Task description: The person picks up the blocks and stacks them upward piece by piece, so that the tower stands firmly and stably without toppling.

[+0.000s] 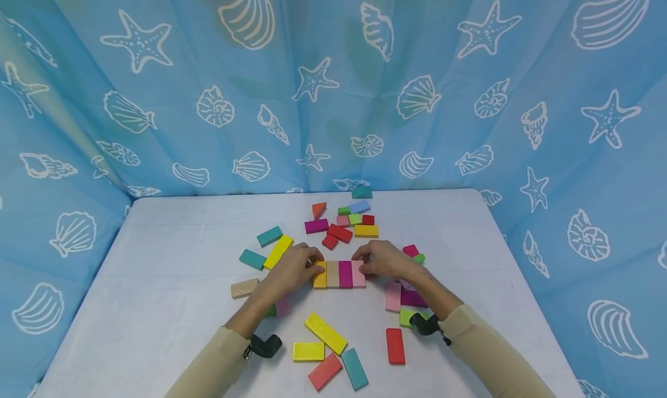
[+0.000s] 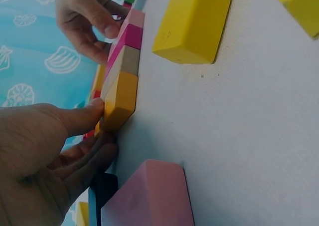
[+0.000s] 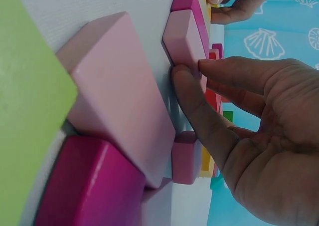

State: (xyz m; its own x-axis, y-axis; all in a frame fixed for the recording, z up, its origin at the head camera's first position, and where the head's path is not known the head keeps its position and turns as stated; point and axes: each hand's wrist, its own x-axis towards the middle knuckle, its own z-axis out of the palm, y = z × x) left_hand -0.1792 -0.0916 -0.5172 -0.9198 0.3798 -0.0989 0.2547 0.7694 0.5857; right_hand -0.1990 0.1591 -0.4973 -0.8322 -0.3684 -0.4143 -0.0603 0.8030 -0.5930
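Four-sided wooden blocks lie side by side in a short row mid-table: a yellow-orange block (image 1: 320, 279), a plain wood block (image 1: 333, 275), a magenta block (image 1: 345, 275) and a pink block (image 1: 358, 279). At the row's left end, my left hand (image 1: 296, 267) pinches the yellow-orange block (image 2: 121, 100), thumb on its near edge and fingers against its outer side. My right hand (image 1: 387, 262) holds the pink block (image 3: 180, 36) at the opposite end between thumb and fingers. The blocks sit flush against each other.
Behind the row lie several small blocks, among them a red block (image 1: 340, 233) and a yellow block (image 1: 366, 231). Nearer are a long yellow block (image 1: 325, 333), a teal block (image 1: 355, 369) and a red block (image 1: 395, 346). A shell-patterned curtain (image 1: 333, 126) hangs behind the table.
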